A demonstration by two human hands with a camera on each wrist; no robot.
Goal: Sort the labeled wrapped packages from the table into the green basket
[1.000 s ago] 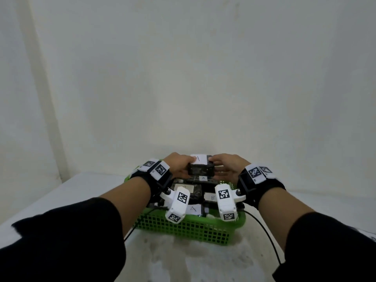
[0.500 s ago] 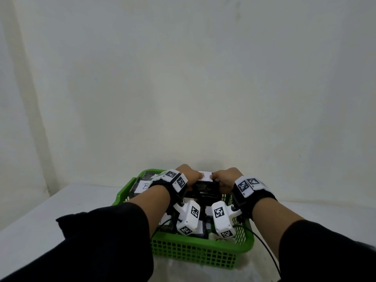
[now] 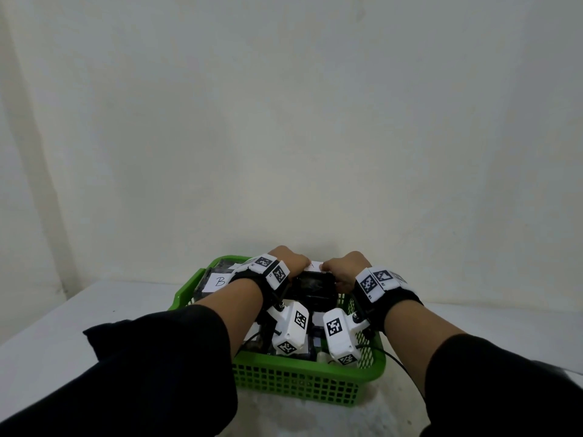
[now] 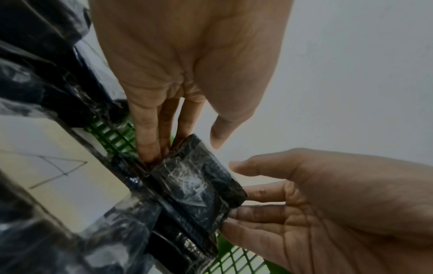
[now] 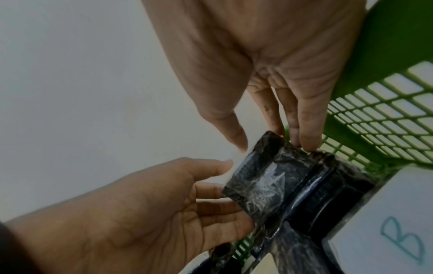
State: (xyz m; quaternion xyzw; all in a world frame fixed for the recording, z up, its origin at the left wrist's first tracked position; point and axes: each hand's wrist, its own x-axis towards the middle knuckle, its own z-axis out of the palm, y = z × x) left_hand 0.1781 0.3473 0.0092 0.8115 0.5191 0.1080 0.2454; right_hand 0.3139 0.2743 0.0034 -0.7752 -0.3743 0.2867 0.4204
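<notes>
A black wrapped package [image 3: 314,288] with a white label on top sits low at the far side of the green basket [image 3: 309,370], on other packages. My left hand [image 3: 288,263] touches its left end and my right hand [image 3: 344,268] its right end. In the left wrist view the left hand's [image 4: 182,146] fingers lie straight against the package [image 4: 199,185], thumb clear of it. The right wrist view shows the right hand [image 5: 276,146] likewise: straight fingertips on the package [image 5: 269,176], thumb apart.
Several more wrapped packages fill the basket, one labelled B [image 3: 219,281] at the far left and one labelled A [image 4: 46,166] beside the held one. The basket stands on a white table [image 3: 94,310] close to a plain wall.
Both hands have lowered the package from above the basket down onto the packages at its far side. The thumbs now stand off it.
</notes>
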